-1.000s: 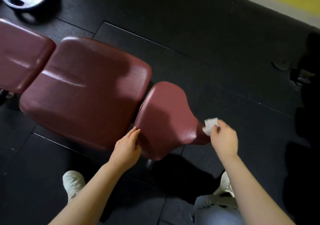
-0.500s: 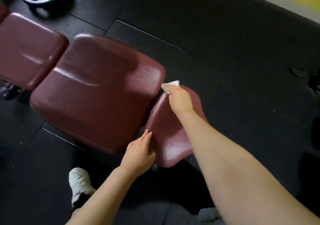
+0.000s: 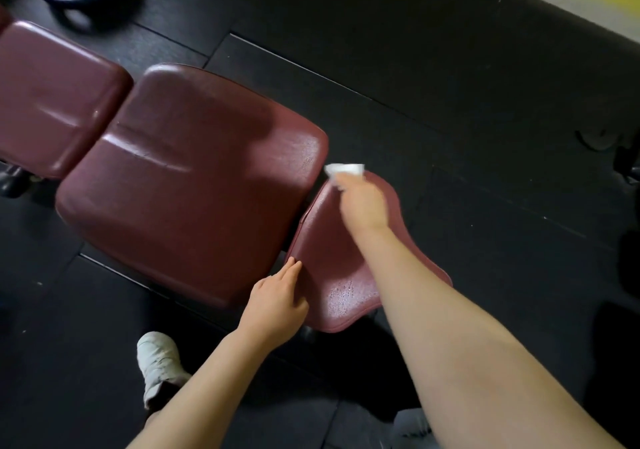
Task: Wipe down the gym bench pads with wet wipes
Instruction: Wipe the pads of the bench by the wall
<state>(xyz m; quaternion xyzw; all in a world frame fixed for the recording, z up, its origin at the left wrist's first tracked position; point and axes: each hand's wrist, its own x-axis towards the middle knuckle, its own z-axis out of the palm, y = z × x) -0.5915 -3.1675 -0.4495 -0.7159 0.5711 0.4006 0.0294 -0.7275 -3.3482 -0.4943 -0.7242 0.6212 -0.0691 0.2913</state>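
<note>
Fingers of the right hand (image 3: 363, 206) pinch a limp, light wet wipe (image 3: 346, 168) at the small pad's (image 3: 332, 268) far edge, left hand (image 3: 277, 305) resting flat, fingers together.

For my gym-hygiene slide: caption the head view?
Right hand wipes small maroon seat pad with wet wipe; left hand steadies it.

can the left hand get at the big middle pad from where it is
Probably yes: the left hand rests with straight fingers on the small seat pad, right beside the middle pad, with nothing between them.
</note>
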